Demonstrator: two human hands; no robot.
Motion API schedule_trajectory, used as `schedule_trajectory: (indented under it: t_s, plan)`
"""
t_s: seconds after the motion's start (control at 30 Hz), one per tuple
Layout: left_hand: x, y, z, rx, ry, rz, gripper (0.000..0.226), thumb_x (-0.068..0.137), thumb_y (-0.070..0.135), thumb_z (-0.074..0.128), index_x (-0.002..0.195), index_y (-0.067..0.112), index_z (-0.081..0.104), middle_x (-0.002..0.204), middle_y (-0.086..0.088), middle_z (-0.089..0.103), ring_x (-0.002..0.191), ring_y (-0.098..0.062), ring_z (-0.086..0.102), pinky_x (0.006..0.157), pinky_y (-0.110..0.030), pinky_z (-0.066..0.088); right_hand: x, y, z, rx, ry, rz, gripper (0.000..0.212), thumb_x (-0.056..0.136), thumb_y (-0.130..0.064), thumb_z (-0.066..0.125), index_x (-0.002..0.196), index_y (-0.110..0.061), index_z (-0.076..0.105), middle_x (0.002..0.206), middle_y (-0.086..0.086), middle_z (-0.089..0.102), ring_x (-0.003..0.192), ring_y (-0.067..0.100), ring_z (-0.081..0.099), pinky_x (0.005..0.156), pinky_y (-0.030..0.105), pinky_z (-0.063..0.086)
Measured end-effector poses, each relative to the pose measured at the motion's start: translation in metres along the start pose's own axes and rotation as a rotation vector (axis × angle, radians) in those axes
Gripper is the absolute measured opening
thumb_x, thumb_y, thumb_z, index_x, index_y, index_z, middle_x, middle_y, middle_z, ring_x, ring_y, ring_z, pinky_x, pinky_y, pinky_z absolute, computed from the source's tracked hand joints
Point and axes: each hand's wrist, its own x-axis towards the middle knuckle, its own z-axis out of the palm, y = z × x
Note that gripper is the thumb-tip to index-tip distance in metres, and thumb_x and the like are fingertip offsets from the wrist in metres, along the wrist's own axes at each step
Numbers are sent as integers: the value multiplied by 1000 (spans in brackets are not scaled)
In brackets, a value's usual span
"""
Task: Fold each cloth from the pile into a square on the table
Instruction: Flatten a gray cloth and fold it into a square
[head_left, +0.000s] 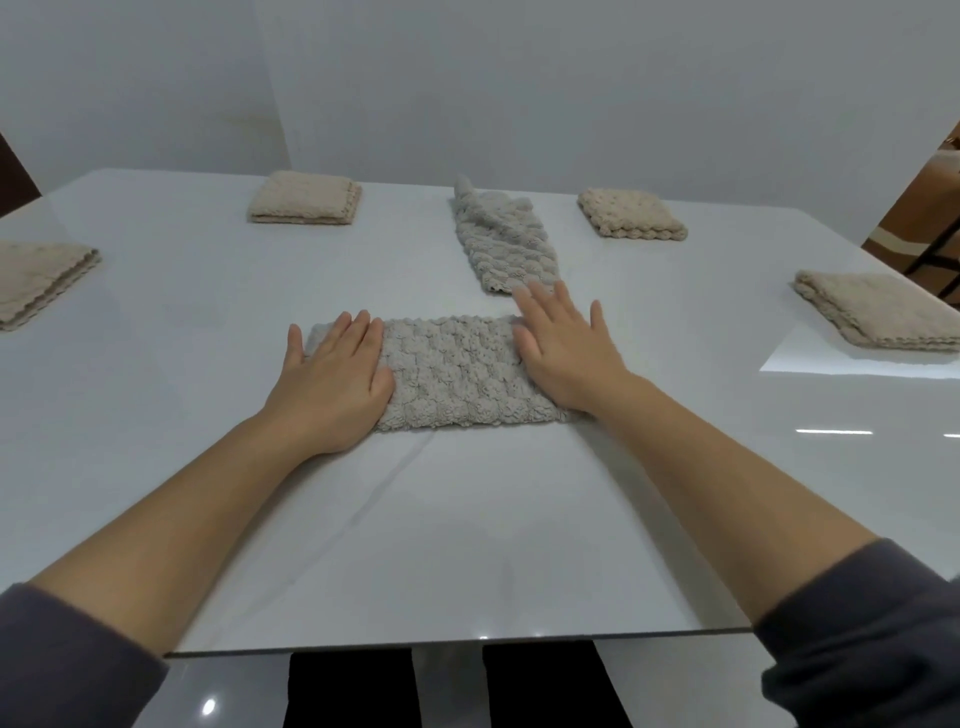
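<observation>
Left fingers are held straight and flat with nothing gripped; the left hand is pressed palm-down on one end of the grey cloth. Right fingers are likewise straight and slightly spread; the right hand is pressed on the other end. Between the two hands the cloth is seen as a long folded strip on the table, not a square yet.

A second grey cloth is laid just beyond the right fingertips. It is also a strip, loose at its far end; contact with the fingertips cannot be told.

Four beige squares are set well outside the hands: two to the left, two to the right.

Judged status: four done. One cross-fold is needed on the held strip, and the second strip is not squared.
</observation>
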Motion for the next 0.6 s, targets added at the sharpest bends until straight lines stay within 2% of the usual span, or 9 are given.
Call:
schedule_trajectory:
  t_s: [0.07,0.13,0.2,0.27,0.33,0.4,0.5,0.6]
  plan:
    - [2,1,-6,46,-47,-25,60,100,38,12,154,16,-1,162,0,-4,148,-14,-6,117,-52,-9,-1,3,7,22,-73,39,55,104,-41,14,155,-22,13,164,-2,6,150,20,-4,119,53,1]
    - [10,9,-21,116,-77,-67,60,98,38,15,151,13,15,160,-5,15,147,-20,10,116,-57,-4,0,4,8,13,-89,47,56,104,-41,14,155,-20,13,164,-1,5,150,20,-5,119,53,0]
    - [23,32,-36,71,37,-72,52,95,35,22,139,11,36,146,-10,39,137,-26,31,116,-58,1,2,4,7,-3,-96,42,57,104,-42,14,156,-19,11,164,-1,4,150,21,-5,119,53,-2]
    - [31,67,-38,-34,247,-46,47,93,29,32,135,11,40,135,-10,49,128,-27,42,117,-55,5,2,4,7,-11,-97,44,57,104,-41,14,156,-19,11,164,0,4,150,21,-5,119,53,-2]
    - [32,101,-26,-94,406,2,41,89,20,39,129,10,44,125,-7,53,119,-26,47,117,-53,10,2,5,8,-19,-98,49,56,103,-39,14,155,-19,11,164,0,5,150,21,-5,119,54,-2]
    - [33,118,-7,-92,480,54,36,86,15,40,120,9,49,116,-6,55,111,-26,50,115,-54,14,2,4,8,-22,-100,55,55,103,-37,15,155,-18,12,164,-1,5,150,20,-5,119,54,-2]
    - [34,112,2,-65,460,-15,30,84,15,39,111,8,50,106,-7,55,105,-28,51,111,-60,19,3,5,7,-14,-97,58,55,103,-37,15,155,-19,12,164,-1,5,150,20,-5,118,55,-3]
    - [31,91,3,-49,383,-122,34,88,24,33,114,8,48,113,-9,53,112,-29,47,110,-64,15,1,6,7,-12,-102,51,56,103,-37,15,155,-18,11,164,0,5,150,20,-5,118,56,-3]
